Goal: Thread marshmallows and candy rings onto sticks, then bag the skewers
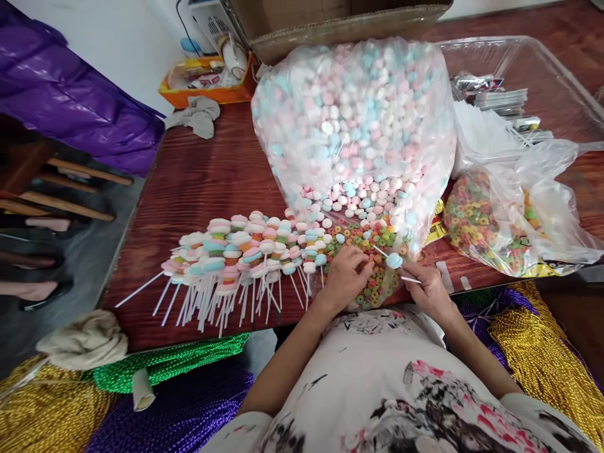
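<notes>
Closest to me is the patterned shirt, filling the bottom of the view, with both forearms running up from it to the near edge of the table. Bead strands lie below that edge: green, purple and gold.

I see my left hand bent at the wrist, knuckles up, fingers curled down and pinched on the heap of cereal rings at the near edge; whether a ring is actually between the fingertips I cannot tell. My right hand sits just beside it, closed around a thin white stick, which points up and left towards the other hand. One pale blue marshmallow sits on that stick, between the two hands.

Left of my left hand, finished skewers lie in a fan along the near edge, candy heads toward the middle, sticks pointing at me. Behind the ring heap stands a big clear bag of marshmallows, its mouth spilling pieces onto the rings. A smaller bag of rings lies toward the right edge, with a clear tray behind it at the far right corner. An orange box sits at the far left corner.
</notes>
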Demonstrator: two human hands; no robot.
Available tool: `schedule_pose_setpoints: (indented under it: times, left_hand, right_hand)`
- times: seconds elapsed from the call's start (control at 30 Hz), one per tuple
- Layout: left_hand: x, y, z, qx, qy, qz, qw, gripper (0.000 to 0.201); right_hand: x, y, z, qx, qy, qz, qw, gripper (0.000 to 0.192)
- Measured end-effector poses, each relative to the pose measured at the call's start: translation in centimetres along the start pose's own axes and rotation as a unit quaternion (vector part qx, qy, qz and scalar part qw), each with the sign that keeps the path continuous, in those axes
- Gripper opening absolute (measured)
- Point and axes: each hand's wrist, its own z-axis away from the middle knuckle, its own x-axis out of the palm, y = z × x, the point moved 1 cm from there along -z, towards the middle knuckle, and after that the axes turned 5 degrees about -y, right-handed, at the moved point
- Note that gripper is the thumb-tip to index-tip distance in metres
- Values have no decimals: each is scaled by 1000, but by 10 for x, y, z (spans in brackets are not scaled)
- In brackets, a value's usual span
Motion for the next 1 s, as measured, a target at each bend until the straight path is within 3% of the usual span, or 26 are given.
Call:
schedule_pose_setpoints:
  times: [0.13, 0.27, 0.43, 0.7, 0.87, 1.0]
  left_hand:
    - [-22, -9, 7, -71, 41, 290, 954, 12]
    - [-35, -10, 13, -52, 72, 351, 932, 10]
    - [-38, -6, 16, 18, 117, 274, 954, 11]
    - [-39, -2, 18, 148, 127, 109, 975, 6]
    - [-38, -6, 23, 211, 87, 1, 974, 15]
    - [-36, -6, 27, 190, 55, 23, 980, 11]
  right_hand:
    - [-1, -12, 1, -17, -50, 5, 999, 27]
    - [3, -25, -2, -28, -72, 18, 997, 28]
    - [3, -33, -2, -36, -71, 29, 996, 25]
    - [6, -36, 1, -18, -112, 112, 987, 25]
    - [2, -34, 0, -10, -130, 224, 966, 25]
    - [5, -31, -2, 10, -116, 180, 977, 25]
